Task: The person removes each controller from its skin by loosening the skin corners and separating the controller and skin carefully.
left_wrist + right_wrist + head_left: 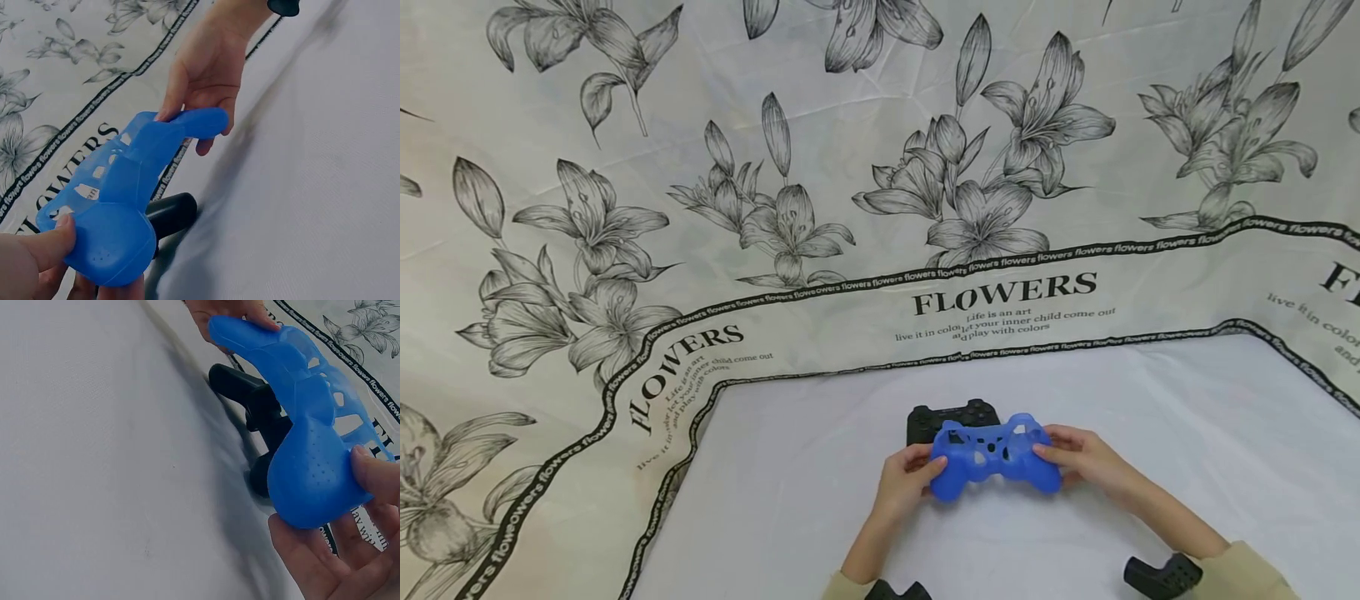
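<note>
A blue silicone game controller cover point(996, 454), with cutouts showing through it, is held up between both hands. My left hand point(904, 482) grips its left handle, thumb on the face and fingers beneath. On the other side my right hand point(1086, 457) pinches the right handle the same way. In the right wrist view, the cover's dotted grip point(315, 469) fills the space in front of that hand's fingers. Behind the cover, a black game controller point(951, 414) lies on the white cloth, partly hidden by it; in the right wrist view the controller point(240, 387) shows below the cover.
A white cloth point(805, 483) covers the surface, with a printed flower border point(1000, 312) at its back. Flower-patterned fabric point(820, 150) rises behind. Black wrist devices point(1161, 575) sit by both beige sleeves.
</note>
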A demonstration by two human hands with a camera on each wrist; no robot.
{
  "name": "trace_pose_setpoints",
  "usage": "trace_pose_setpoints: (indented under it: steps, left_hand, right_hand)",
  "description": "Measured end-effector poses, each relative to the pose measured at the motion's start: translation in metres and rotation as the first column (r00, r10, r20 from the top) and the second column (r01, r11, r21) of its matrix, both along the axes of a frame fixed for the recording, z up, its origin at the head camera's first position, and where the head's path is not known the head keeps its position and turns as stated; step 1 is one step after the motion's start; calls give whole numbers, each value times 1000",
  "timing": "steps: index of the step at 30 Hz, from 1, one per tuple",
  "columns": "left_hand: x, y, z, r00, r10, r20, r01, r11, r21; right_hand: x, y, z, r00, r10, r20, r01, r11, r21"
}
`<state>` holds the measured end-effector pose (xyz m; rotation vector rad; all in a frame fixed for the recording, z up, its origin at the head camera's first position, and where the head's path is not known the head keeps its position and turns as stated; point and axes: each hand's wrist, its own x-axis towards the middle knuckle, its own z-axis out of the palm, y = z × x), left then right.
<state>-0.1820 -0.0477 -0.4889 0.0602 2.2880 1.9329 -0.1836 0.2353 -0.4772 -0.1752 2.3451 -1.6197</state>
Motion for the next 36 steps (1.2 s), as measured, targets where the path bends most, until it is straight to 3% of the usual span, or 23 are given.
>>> trace_pose_setpoints:
  steps: [3,16,25,31,36]
  left_hand:
    - [0,6,2,999,34,-20,-35,999,-7]
    - [-2,44,3,995,70,-72,-65,996,63]
    - [-6,80,5,965,206,-161,-189,975,116]
    - [-14,102,7,951,197,-239,-180,979,94]
    - [-24,115,12,938,147,-314,-158,987,-10]
  right_hand:
    - [-3,5,1,1000,-1,0,1,1000,15]
    - [-12,44,3,998,-53,-20,54,997,62]
    - [-20,73,12,999,-45,-10,45,993,109]
    - [-23,97,16,999,-20,33,16,992,126]
    - [-26,112,15,998,-49,43,43,991,126]
